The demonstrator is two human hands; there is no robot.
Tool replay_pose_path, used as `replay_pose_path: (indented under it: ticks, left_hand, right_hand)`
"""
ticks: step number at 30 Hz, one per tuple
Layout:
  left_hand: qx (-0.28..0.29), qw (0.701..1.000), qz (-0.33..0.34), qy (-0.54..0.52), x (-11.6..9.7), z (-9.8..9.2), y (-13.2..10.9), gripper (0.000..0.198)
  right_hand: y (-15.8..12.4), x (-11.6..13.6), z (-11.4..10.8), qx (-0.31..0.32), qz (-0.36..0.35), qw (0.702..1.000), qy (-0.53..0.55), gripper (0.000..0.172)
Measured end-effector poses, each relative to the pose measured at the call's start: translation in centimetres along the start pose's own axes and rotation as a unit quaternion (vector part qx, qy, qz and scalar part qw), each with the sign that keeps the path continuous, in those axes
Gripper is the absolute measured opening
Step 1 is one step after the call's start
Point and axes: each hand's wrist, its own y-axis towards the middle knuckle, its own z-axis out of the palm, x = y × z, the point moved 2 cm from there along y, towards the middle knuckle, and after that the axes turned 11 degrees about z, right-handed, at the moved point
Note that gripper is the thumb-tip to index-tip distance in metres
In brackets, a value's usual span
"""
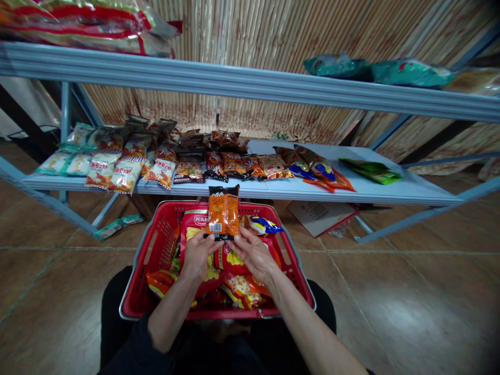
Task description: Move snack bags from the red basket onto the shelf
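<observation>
Both my hands hold one small orange snack packet [223, 212] upright by its bottom edge, over a red shopping basket [136, 297] resting on my lap. My left hand [198, 253] pinches the packet's lower left corner. My right hand [253, 252] pinches the lower right corner. The packet's barcode side faces me. Several other snack packets [242, 289] fill the basket under my hands.
A low grey shelf [390, 190] just beyond the basket carries rows of snack packets [125, 169] on its left and middle, and green packets [373, 171] at the right. An upper shelf [250, 83] spans overhead. A cardboard box [320, 216] lies on the tiled floor.
</observation>
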Motion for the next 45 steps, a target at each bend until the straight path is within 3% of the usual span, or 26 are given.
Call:
replay_pose_path:
  ticks: [8,13,17,21,24,27,29,35,40,45]
  left_hand:
    - [-0.028,0.999,-0.012,-0.011,0.4,0.1,-0.5,0.014]
    - [-0.047,0.997,0.003,-0.059,0.8,0.4,-0.8,0.019]
    - [-0.039,0.997,0.025,-0.065,0.5,0.7,-1.0,0.014]
    - [-0.05,0.998,0.03,-0.027,0.5,0.0,-0.6,0.017]
    - [-0.008,1.0,0.022,0.017,0.8,-0.7,-0.5,0.024]
    - [0.028,0.997,0.018,0.072,1.1,-1.5,-0.6,0.03]
    - [0.034,0.994,0.016,0.104,1.2,-1.9,-0.6,0.031]
    - [0.031,0.987,0.024,0.155,1.1,-2.8,-0.3,0.028]
    - [0.026,0.986,0.017,0.165,1.2,-3.3,-0.3,0.029]
    - [0.009,0.989,0.018,0.148,1.3,-3.2,-0.6,0.032]
  right_hand:
    - [0.7,-0.7,-1.4,-0.112,-0.02,0.993,0.04,0.032]
    - [0.6,-1.2,-1.9,-0.176,-0.06,0.983,0.005,0.037]
    - [0.3,-0.9,-1.9,-0.145,-0.063,0.986,-0.061,0.04]
    - [0.9,2.0,-1.7,-0.074,-0.061,0.991,-0.09,0.042]
    - [2.4,5.2,-1.7,-0.075,-0.062,0.993,-0.067,0.034]
    - [4.2,7.5,-2.0,-0.12,-0.049,0.988,-0.082,0.03]
    - [5.0,8.3,-2.2,-0.131,-0.052,0.985,-0.102,0.027]
    - [5.4,8.7,-2.2,-0.062,-0.024,0.984,-0.168,0.028]
    - [5.6,9.0,-2.2,-0.096,-0.023,0.97,-0.221,0.032]
    - [6.4,8.3,-2.3,-0.18,-0.136,0.943,-0.245,0.032]
